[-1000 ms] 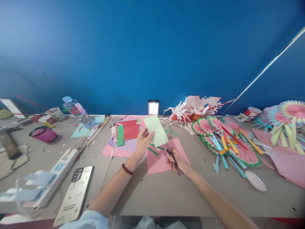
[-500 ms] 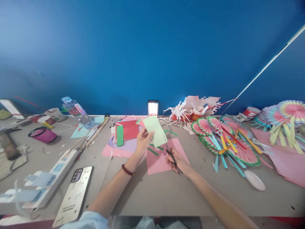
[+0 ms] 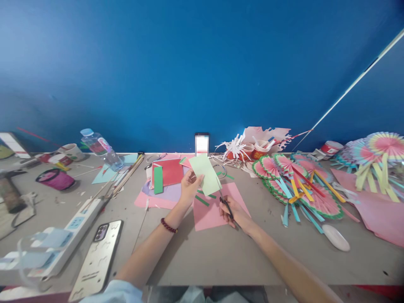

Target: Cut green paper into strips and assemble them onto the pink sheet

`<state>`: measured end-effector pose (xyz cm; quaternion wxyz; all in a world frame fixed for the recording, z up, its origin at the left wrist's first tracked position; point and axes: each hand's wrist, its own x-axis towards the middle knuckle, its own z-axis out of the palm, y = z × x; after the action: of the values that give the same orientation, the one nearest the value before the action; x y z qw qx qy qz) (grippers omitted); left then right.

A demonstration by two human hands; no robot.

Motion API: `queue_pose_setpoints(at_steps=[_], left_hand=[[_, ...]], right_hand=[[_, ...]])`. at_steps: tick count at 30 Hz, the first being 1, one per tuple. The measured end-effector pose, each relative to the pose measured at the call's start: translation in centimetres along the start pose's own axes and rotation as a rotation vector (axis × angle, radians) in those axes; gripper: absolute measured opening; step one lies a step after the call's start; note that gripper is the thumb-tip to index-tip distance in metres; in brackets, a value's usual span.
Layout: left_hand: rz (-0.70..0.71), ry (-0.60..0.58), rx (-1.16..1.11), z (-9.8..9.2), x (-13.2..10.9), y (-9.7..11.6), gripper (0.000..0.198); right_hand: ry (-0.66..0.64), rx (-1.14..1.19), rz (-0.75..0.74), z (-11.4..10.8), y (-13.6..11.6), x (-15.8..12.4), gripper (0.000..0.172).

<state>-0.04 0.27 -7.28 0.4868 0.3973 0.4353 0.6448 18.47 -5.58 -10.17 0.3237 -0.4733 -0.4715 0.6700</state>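
Counting two hands (image 3: 190, 185), one pale-green sheet (image 3: 206, 176), one bottle (image 3: 103, 147), one power strip (image 3: 82, 214), one bracelet (image 3: 168, 225) and, kinda blurry, maybe three phones (image 3: 96, 261).

Paper (image 3: 205, 176): pale green, oblong, slanted, in left hand (image 3: 189, 185) | scissors (image 3: 227, 206): dark handles, in right hand (image 3: 237, 213), blades up at paper's lower right corner

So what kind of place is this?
Probably somewhere people make paper crafts, maybe a workshop. Pleated paper fans lie on the table, the left hand holds light green paper, and the right hand holds scissors.
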Motion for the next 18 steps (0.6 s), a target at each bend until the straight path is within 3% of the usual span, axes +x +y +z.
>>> queue_pose_setpoints(at_steps=[18], left_hand=[[0.015,0.009,-0.023,-0.01,0.10,0.10,0.046]], right_hand=[[-0.028,-0.004,-0.017,-0.20,0.74,0.23,0.041]])
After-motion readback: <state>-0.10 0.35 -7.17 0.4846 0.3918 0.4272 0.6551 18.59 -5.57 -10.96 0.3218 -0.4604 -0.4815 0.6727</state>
